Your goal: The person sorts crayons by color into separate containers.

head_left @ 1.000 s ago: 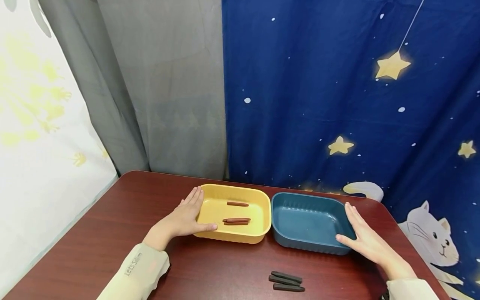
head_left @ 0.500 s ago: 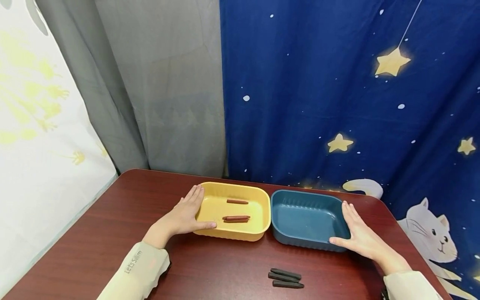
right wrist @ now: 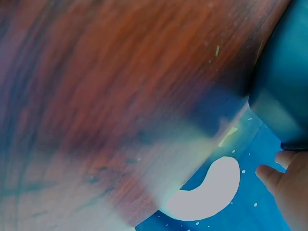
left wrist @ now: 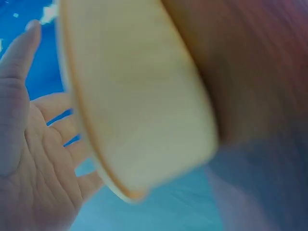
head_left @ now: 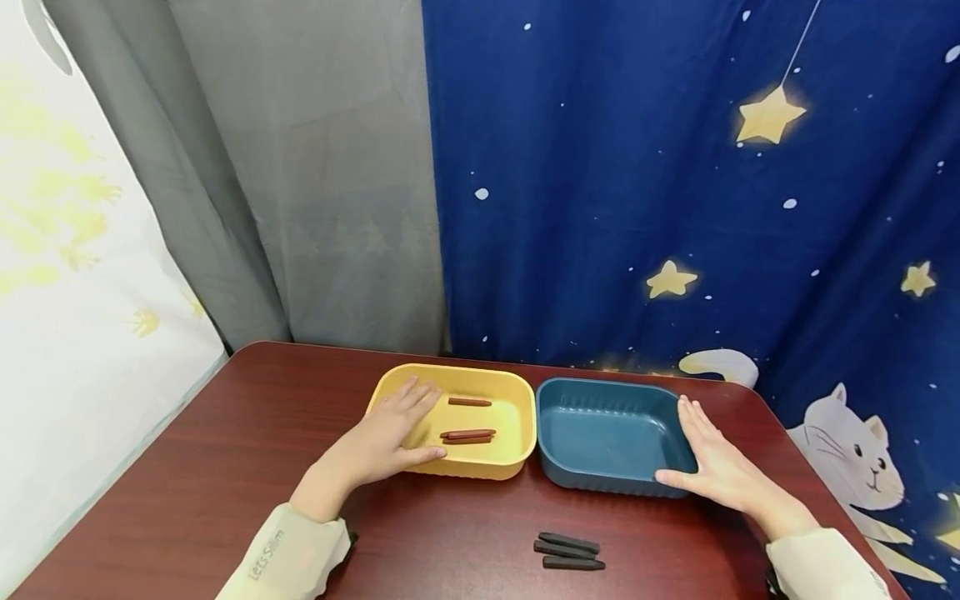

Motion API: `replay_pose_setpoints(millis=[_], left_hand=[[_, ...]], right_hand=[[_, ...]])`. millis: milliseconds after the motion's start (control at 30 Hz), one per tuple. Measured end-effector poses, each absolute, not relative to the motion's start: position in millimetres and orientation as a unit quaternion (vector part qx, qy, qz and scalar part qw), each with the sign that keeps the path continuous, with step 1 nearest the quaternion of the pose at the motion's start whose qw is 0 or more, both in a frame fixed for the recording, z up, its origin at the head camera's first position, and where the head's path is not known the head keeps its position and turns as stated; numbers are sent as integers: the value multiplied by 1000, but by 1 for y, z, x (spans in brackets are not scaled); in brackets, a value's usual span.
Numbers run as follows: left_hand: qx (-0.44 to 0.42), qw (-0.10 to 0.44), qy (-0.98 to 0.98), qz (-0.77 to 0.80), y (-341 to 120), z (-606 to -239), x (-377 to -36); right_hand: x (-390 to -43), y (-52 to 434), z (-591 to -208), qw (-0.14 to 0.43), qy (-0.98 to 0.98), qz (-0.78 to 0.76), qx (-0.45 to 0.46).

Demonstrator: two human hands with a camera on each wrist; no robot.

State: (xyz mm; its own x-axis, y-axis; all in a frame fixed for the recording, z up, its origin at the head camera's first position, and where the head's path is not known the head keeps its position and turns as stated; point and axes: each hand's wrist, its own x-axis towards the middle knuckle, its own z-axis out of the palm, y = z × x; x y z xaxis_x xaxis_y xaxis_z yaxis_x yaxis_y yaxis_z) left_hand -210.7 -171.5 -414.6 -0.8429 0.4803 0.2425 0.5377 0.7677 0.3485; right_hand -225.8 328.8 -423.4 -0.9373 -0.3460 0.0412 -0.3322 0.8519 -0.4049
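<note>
On a dark red table [head_left: 225, 467], a person's left hand [head_left: 386, 433] and right hand [head_left: 712, 471], fingers straight, are pressing the outer ends of a yellow tray [head_left: 480, 462] and blue tray [head_left: 600, 479], seemingly keeping them side by side. Only the head view is showing the brown sticks [head_left: 468, 433] inside and black sticks [head_left: 568, 552] nearby.

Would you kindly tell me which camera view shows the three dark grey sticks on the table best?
The head view: the three dark grey sticks lie unobstructed and sharp on the reddish-brown wooden table, in front of both trays. Neither wrist view shows them at all.
</note>
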Motion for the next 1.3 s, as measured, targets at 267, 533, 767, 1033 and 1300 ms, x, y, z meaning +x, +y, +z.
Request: replay_pose_setpoints(millis=[267, 533, 767, 1033, 1300], left_hand=[[-362, 61, -904, -218, -139, -401, -200], [-410, 92, -888, -188, -110, -397, -192], [-433, 74, -881, -176, -87, -395, -189], [-471, 72, -862, -174, -62, -400, -183], [-501, 63, -850, -147, -39, -410, -181]], right_hand=[[-227, 330, -424, 8, 960, -210, -183], [-229, 331, -421, 8, 961, -209, -182], [-230, 332, -421, 7, 961, -207, -182], [-230, 332, -424, 9, 959, -216, -184], [-227, 329, -424, 17, 958, -224, -178]])
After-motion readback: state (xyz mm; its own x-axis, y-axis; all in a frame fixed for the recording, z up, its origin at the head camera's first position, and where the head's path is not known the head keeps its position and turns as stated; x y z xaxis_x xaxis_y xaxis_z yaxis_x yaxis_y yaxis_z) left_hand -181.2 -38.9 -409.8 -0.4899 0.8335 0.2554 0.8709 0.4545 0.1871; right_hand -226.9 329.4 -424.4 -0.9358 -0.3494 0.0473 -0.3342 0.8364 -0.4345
